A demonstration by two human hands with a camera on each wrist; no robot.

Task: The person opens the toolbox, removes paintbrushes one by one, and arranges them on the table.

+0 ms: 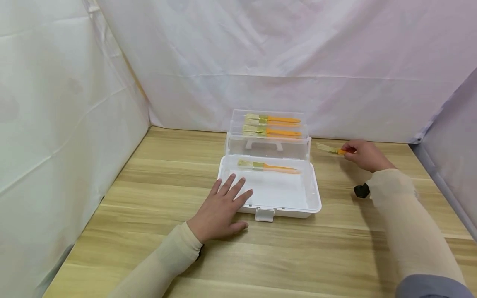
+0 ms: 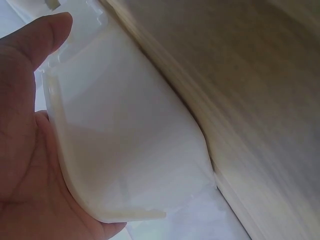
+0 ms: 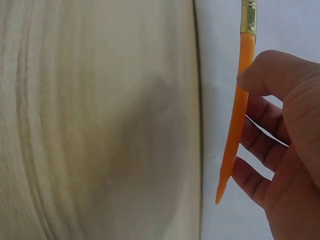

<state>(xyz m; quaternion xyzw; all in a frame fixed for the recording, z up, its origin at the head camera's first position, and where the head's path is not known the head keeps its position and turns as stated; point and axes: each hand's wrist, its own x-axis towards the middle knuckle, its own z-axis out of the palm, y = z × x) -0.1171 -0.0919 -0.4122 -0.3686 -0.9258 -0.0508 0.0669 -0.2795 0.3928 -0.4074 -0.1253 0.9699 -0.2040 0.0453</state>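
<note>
An open white plastic box (image 1: 309,194) lies on the wooden table, its clear lid (image 1: 268,142) raised at the back. One orange-handled brush (image 1: 268,167) lies in the box's base, and two more (image 1: 272,120) rest in the lid's tray. My left hand (image 1: 223,205) rests flat with straight fingers on the box's front left corner (image 2: 125,150). To the right of the box, my right hand (image 1: 363,154) pinches the orange handle of another brush (image 3: 235,125), its bristles (image 1: 325,147) pointing left just above the table.
White fabric walls close in the table (image 1: 149,198) at the left, back and right. A small black object (image 1: 361,191) sits by my right wrist. The box's latch (image 1: 265,214) sticks out at the front.
</note>
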